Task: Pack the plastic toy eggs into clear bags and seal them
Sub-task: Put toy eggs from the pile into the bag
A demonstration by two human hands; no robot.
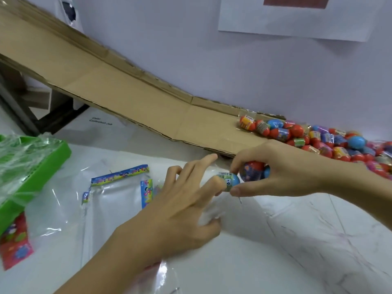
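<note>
Clear plastic crumples under your left hand (184,206), whose lower fingers pinch the mouth of a clear bag (214,211) on the marble counter (318,240) while its forefinger touches a blue egg (231,181). Your right hand (282,168) grasps that blue egg between thumb and fingertip, with a red egg (252,169) cupped in its palm. Whether any egg sits inside the bag you cannot tell. More toy eggs (318,139) heap along the counter's far right edge beside the cardboard (127,88). Flat bags (110,200) lie near the left edge by a green tray (53,158).

Two hands (182,200), one green tray (42,166), one cardboard sheet (127,85).
</note>
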